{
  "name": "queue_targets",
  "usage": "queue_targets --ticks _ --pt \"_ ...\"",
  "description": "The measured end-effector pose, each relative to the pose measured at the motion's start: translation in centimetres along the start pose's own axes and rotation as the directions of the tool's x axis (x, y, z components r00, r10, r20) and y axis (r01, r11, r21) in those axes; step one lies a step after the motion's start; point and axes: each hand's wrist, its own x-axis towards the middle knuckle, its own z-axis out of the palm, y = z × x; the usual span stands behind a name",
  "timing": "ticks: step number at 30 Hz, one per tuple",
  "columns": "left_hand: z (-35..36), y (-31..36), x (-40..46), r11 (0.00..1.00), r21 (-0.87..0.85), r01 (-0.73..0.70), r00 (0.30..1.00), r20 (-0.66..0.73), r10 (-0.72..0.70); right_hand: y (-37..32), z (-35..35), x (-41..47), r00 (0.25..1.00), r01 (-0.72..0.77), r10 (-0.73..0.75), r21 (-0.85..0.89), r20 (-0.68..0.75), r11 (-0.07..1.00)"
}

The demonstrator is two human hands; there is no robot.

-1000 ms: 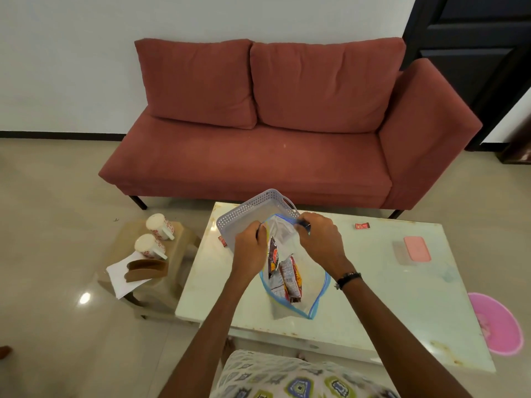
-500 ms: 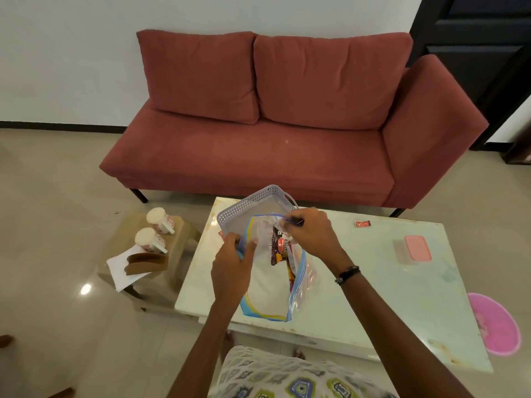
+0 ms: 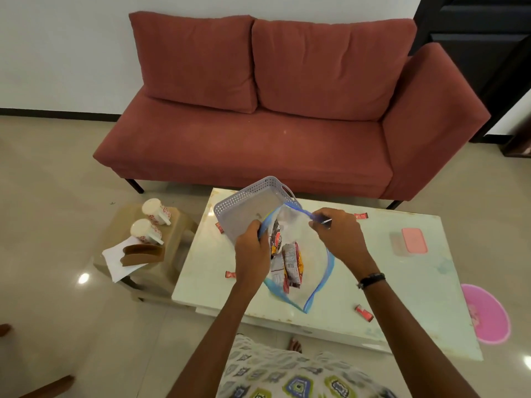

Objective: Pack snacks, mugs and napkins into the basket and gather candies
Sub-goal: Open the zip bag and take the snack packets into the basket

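Note:
A clear zip bag (image 3: 311, 265) with a blue edge hangs over the white table (image 3: 402, 285), with snack packets (image 3: 288, 261) inside. My left hand (image 3: 253, 252) pinches its left top edge and my right hand (image 3: 339, 234) pinches the right top corner at the zip. Behind the bag stands an empty grey perforated basket (image 3: 247, 206). Small red candies lie on the table: one at the front right (image 3: 363, 312), one left of my left wrist (image 3: 230, 274), one by the basket (image 3: 219, 227), one behind my right hand (image 3: 361, 216). Two mugs (image 3: 156, 209) (image 3: 145, 231) and white napkins (image 3: 115, 258) rest on a low stool.
A brown napkin holder (image 3: 142, 254) lies on the stool (image 3: 178, 225) left of the table. A clear box with a pink lid (image 3: 412, 240) sits on the table's right part. A pink bowl (image 3: 487, 313) is on the floor at right. A red sofa (image 3: 258, 130) stands behind.
The bag swung back from turned sideways to hanging flat and wide between my hands. My left hand rose to the bag's top edge and my right hand moved right along the zip.

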Motion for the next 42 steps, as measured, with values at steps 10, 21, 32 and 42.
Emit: queue_targets --ticks 10,21,32,42 --pt "-1.0 -3.3 -0.5 0.996 0.050 0.069 0.996 0.045 -0.071 -3.4 7.2 -5.0 0.851 0.237 -0.003 -0.378 0.525 0.895" --pt "-3.6 -3.8 -0.3 0.988 -0.063 0.140 0.990 0.010 -0.139 -0.6 16.0 -3.3 0.765 -0.169 0.371 -0.391 0.527 0.905" --pt "-6.2 -7.4 2.9 0.981 -0.038 0.189 0.982 0.021 -0.188 -6.9 14.3 -2.1 0.955 0.101 0.083 -0.574 0.286 0.813" --pt "-7.6 -8.6 4.6 0.960 -0.091 0.266 0.961 0.101 -0.256 -7.8 10.2 -3.7 0.832 0.492 -0.554 -0.490 0.022 0.719"
